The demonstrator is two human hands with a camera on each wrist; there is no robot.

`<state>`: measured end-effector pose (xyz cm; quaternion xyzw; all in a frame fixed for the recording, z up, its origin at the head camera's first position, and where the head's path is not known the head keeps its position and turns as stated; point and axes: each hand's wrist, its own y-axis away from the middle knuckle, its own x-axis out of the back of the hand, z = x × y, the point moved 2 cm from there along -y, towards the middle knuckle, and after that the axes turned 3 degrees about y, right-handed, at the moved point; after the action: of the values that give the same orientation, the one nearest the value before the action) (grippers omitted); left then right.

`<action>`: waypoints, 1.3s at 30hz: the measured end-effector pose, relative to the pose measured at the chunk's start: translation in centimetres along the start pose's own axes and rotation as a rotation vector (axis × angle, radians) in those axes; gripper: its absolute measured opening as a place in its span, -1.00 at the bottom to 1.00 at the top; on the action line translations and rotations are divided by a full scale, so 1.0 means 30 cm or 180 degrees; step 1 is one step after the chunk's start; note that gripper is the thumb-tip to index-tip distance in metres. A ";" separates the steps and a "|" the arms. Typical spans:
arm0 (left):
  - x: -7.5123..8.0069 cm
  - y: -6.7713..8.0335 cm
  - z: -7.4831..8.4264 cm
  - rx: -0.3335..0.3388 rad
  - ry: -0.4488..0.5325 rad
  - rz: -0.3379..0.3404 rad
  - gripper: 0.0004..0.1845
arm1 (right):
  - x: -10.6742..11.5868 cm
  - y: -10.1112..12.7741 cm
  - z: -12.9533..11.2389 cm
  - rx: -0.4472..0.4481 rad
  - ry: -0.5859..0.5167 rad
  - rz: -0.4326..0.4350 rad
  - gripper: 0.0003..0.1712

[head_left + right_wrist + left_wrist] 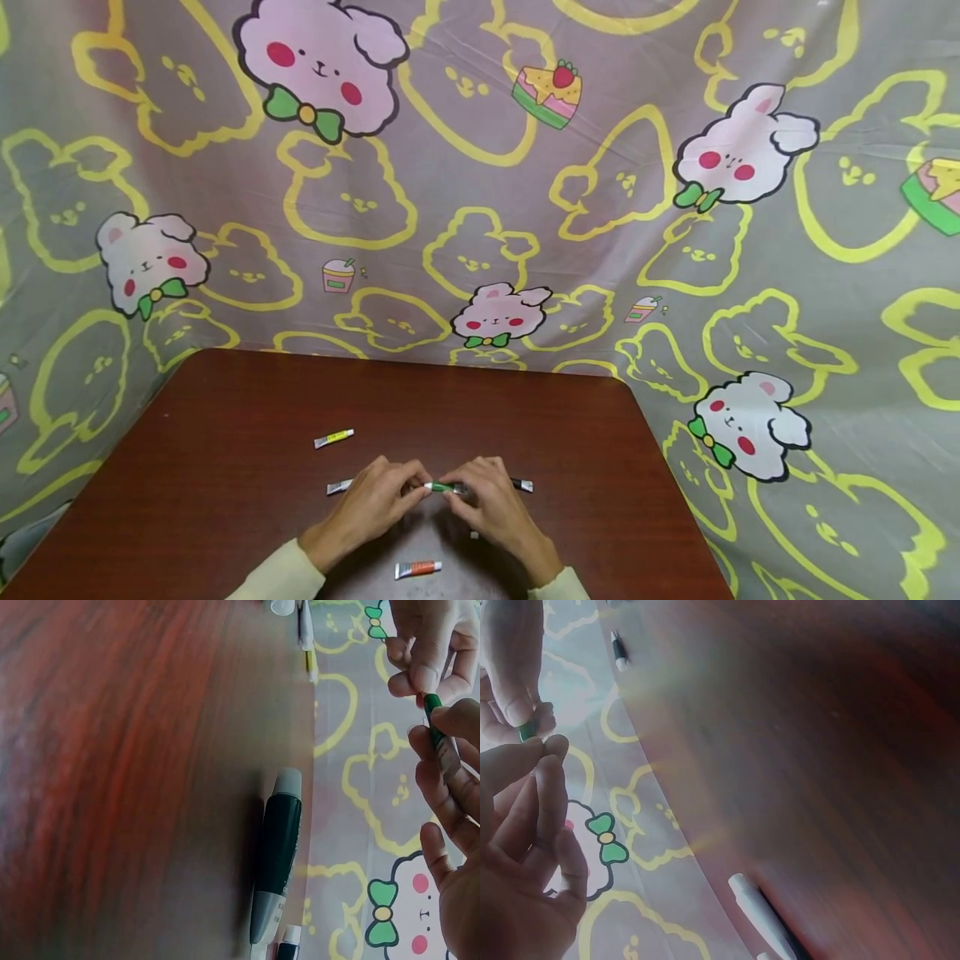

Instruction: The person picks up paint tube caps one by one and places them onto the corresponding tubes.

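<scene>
A small green paint tube (444, 487) is held level above the table between my two hands. My left hand (384, 493) pinches its white-capped end between thumb and fingertips. My right hand (489, 502) grips the body of the tube, with the grey end by its fingers. In the right wrist view the green tube (434, 720) spans both hands, and the left fingers hide its cap. A white paint tube (339, 486) lies just beyond the left wrist. Partly hidden behind the right hand is a black paint tube (523, 485).
On the brown table (247, 417), a yellow paint tube (334, 438) lies farther back and an orange paint tube (417, 570) near the front. A tiny whitish piece (474, 535) is by the right forearm. Patterned cloth (480, 250) hangs behind the table.
</scene>
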<state>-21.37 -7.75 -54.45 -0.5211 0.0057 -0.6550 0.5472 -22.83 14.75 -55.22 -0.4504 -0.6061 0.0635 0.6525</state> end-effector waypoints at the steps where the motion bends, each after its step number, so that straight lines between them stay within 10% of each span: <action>1: 0.001 0.002 -0.001 -0.0053 -0.0029 0.0025 -0.83 | 0.000 0.000 -0.002 0.0009 0.0002 -0.0011 -0.71; 8: 0.003 0.018 -0.014 -0.0257 -0.0185 0.0066 -0.79 | -0.002 -0.005 -0.016 -0.0071 -0.0025 -0.0162 -0.76; 39: 0.071 0.044 -0.093 0.0276 -0.0219 0.0233 -0.77 | -0.071 0.020 0.005 -0.0794 0.0552 -0.0851 -0.78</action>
<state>-22.06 -11.38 -55.05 -0.5185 -0.0225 -0.6159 0.5927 -23.23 13.85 -57.20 -0.4470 -0.6053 -0.1384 0.6439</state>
